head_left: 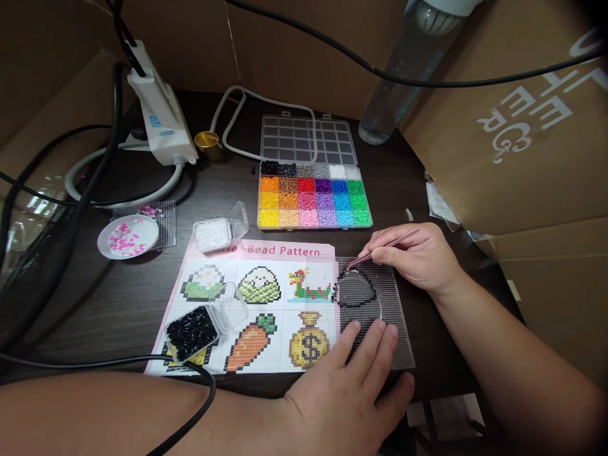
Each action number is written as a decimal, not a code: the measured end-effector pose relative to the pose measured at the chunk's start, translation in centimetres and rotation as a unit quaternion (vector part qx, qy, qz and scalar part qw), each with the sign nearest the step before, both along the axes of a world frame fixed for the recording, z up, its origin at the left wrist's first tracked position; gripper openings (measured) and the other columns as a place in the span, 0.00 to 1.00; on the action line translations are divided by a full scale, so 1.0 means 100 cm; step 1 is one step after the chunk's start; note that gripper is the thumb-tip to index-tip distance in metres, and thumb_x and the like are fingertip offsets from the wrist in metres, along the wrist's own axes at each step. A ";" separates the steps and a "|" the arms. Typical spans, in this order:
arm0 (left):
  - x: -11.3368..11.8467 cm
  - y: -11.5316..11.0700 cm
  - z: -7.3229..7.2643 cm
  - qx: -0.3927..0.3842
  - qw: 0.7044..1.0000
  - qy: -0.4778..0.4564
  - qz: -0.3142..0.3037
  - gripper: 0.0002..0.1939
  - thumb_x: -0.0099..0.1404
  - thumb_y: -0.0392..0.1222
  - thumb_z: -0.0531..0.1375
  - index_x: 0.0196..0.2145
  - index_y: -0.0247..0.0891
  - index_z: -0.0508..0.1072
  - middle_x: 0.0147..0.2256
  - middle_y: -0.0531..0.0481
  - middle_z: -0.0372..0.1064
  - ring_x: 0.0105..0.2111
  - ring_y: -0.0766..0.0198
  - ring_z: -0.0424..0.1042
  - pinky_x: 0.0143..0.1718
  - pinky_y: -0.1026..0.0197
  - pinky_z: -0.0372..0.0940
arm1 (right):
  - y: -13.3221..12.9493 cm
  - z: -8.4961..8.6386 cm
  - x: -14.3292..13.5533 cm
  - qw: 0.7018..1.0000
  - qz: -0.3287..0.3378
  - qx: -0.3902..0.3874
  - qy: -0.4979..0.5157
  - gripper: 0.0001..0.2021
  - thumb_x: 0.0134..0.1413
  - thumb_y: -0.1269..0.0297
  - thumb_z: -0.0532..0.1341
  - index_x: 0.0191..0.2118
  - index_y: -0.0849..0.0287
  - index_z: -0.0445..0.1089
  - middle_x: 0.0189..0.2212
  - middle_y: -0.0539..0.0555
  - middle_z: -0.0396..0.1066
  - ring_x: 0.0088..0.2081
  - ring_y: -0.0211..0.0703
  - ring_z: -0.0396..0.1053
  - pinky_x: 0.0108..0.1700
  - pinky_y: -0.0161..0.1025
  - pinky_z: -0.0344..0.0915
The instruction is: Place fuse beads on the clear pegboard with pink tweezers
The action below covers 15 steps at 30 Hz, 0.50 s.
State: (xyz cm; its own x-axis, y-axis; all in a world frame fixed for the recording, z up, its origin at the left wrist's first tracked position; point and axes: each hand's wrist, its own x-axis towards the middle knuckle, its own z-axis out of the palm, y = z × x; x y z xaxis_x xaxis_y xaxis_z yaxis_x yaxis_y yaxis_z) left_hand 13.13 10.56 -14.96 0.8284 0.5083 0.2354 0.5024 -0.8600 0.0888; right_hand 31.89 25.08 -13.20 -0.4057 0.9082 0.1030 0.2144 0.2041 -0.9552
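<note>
My right hand (420, 256) pinches pink tweezers (389, 246), their tips down at the top edge of a black bead outline (373, 290). A few tan beads (352, 271) lie there beside the tips. The outline sits on a clear pegboard (399, 329), which overlaps the right side of a bead pattern sheet (275, 250). My left hand (354, 373) rests flat with fingers spread on the pegboard's lower part. Left of it, an open clear box of black beads (192, 332) stands on the sheet, and a box of white beads (212, 235) at its top edge.
A sorted bead case (311, 196) lies open behind the sheet. At left are a white dish (128, 237) of pink and white beads, a second pegboard (168, 221), a power strip (164, 117) and a gold cup (208, 144). A black cable (118, 360) crosses my left forearm.
</note>
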 end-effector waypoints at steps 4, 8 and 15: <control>0.001 0.001 0.000 0.005 1.000 -0.005 0.002 0.22 0.71 0.49 0.48 0.58 0.53 0.70 0.62 0.40 0.62 0.63 0.48 0.61 0.61 0.43 0.39 | 0.000 0.001 0.001 1.000 -0.001 -0.002 0.003 0.02 0.51 0.64 0.70 0.31 0.54 0.81 0.29 0.53 0.80 0.32 0.42 0.78 0.34 0.36 0.74; 0.001 0.002 0.001 0.002 1.000 0.001 0.002 0.22 0.71 0.49 0.48 0.58 0.53 0.70 0.62 0.40 0.62 0.63 0.48 0.60 0.61 0.43 0.39 | 0.000 0.002 0.000 1.000 0.002 -0.002 0.007 0.02 0.52 0.64 0.70 0.31 0.55 0.81 0.29 0.53 0.80 0.31 0.41 0.78 0.33 0.36 0.74; 0.000 0.001 0.001 0.001 1.000 0.004 0.000 0.22 0.71 0.49 0.48 0.59 0.52 0.68 0.63 0.40 0.61 0.64 0.47 0.59 0.62 0.43 0.39 | -0.001 0.002 -0.002 1.000 0.003 -0.007 0.014 0.04 0.51 0.62 0.70 0.31 0.55 0.81 0.29 0.53 0.80 0.31 0.43 0.78 0.34 0.37 0.75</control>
State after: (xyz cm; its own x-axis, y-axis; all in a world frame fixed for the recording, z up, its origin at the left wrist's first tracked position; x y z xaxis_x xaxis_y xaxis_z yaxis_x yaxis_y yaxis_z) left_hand 13.09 10.69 -14.83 0.8307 0.5072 0.2294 0.5025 -0.8606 0.0829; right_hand 31.72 25.01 -13.01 -0.4077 0.9074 0.1020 0.1867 0.1922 -0.9634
